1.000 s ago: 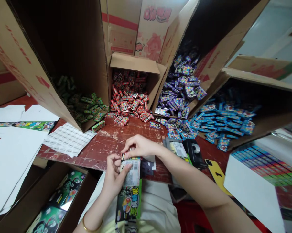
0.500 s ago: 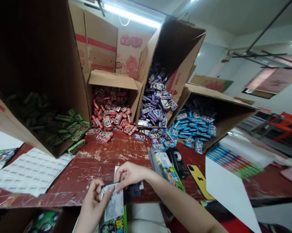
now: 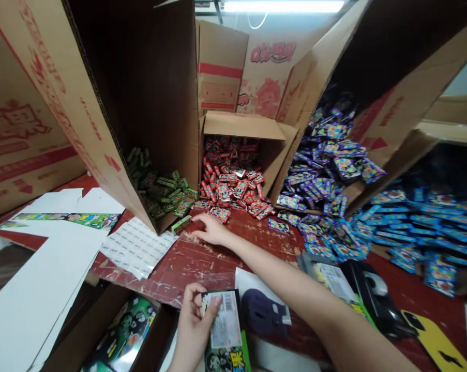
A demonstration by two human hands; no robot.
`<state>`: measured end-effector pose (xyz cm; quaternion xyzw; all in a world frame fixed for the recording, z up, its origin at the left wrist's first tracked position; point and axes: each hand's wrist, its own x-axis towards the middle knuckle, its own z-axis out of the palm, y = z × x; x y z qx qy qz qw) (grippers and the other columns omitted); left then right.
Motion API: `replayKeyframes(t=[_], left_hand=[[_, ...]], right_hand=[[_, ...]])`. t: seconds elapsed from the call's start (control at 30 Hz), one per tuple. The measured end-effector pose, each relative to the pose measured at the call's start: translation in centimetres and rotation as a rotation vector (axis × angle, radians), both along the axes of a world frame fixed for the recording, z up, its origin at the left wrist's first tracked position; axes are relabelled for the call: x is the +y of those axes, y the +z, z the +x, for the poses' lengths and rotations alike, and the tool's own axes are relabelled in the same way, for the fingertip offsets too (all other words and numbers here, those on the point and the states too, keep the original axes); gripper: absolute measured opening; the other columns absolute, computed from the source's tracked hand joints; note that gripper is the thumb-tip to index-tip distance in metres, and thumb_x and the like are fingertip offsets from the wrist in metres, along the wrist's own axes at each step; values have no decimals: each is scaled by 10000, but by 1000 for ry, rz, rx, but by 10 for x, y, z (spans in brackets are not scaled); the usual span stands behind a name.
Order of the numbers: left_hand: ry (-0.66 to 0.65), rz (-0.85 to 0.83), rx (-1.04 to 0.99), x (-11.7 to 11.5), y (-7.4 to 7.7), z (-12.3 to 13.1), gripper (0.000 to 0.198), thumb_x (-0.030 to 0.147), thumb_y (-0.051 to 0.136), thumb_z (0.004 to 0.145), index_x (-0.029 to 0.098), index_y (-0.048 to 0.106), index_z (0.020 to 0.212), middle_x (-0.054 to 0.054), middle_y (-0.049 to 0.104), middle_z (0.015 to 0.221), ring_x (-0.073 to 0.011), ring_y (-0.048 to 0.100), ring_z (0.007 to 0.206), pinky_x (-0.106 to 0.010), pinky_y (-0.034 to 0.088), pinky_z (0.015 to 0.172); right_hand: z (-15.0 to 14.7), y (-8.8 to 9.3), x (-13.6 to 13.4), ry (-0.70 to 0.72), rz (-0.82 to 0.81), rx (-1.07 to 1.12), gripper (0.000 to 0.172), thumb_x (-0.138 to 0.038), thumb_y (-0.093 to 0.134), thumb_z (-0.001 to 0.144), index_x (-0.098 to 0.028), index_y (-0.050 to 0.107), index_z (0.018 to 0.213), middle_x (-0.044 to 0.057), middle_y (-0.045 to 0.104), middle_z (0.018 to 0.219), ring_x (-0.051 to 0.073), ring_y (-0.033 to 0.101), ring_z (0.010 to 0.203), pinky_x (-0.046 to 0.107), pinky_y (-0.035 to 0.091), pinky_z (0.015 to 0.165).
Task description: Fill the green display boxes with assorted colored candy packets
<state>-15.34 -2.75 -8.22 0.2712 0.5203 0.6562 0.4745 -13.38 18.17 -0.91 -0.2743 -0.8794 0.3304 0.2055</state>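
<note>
At the near red bench edge (image 3: pixel 155 288), the left hand (image 3: pixel 197 321) grips a flat black-and-green carton (image 3: pixel 226 330); beyond, the right hand (image 3: pixel 212 231), fingers parted, seemingly reaches for a small green packet (image 3: pixel 181 225), calling for a pinch.

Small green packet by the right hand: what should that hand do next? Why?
Perhaps the right hand should pinch the small green rectangular packet: that hand is beside it, seemingly holding nothing, while the left hand grips a black-and-green printed package.

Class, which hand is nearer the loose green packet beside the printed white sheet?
Right: the right hand is beside the green packet; the left hand is farther off, lower in view, holding a printed package.
</note>
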Motion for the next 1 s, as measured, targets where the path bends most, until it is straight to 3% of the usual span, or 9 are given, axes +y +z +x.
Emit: replayKeyframes(t=[0.1,0.2,0.27,0.37,0.53,0.63,0.73,0.9,1.0], left_hand=[[37,-3,-9,-5,15,-3,402,444,724,711,237,422,877,107,371,556,-53,361,423,-154,297,424],[47,8,-24,-10,26,-9,431,453,741,689,240,420,882,97,442,561,-73,440,441,-167,357,436],[58,20,-20,-11,31,-16,447,449,751,678,242,421,898,90,482,567,-90,492,464,-178,395,453],[49,36,-29,-8,34,-24,457,440,748,684,236,421,929,67,559,608,-107,548,491,-199,439,480],[-113,84,15,1,31,-10,428,391,751,694,236,414,909,77,563,590,-106,553,476,-186,426,460],[-179,88,106,1,32,9,383,365,738,712,232,434,902,96,474,597,-75,493,470,-164,388,453],[-170,74,184,-2,38,23,361,351,734,714,226,453,903,92,430,630,-63,448,488,-157,371,460],[-239,89,210,-5,45,36,386,350,745,700,226,448,914,65,531,670,-89,538,541,-168,404,489],[-259,76,167,-6,45,43,508,351,721,730,247,378,1090,27,628,754,-132,626,587,-218,481,538]], right_hand=[[-47,-10,11,17,2,12,383,13,700,635,-158,632,971,140,491,1305,294,352,1282,501,240,1075],[-56,-24,19,-12,-63,46,254,-44,727,648,-130,606,854,158,526,1239,307,378,1253,521,275,1042],[-39,-29,19,-43,-137,82,228,-190,682,762,-130,570,951,136,598,1082,258,515,1105,466,408,938],[10,-22,6,-57,-273,162,392,-317,555,874,-162,423,1210,62,641,921,169,623,887,337,509,776],[96,20,-39,-23,-710,490,553,-349,745,703,-210,485,1171,26,660,938,144,653,816,306,535,764],[127,37,-60,-56,-673,547,512,-312,762,683,-218,534,1132,12,653,928,124,642,793,281,532,758],[148,42,-73,29,-575,433,449,-274,723,726,-224,569,1146,14,646,966,116,629,789,267,519,748],[173,52,-85,247,-279,42,418,-178,652,794,-222,605,1207,30,648,1021,138,601,864,288,475,808],[180,58,-88,272,-141,-47,451,-141,628,811,-189,577,1257,46,656,988,150,606,881,296,458,829]])
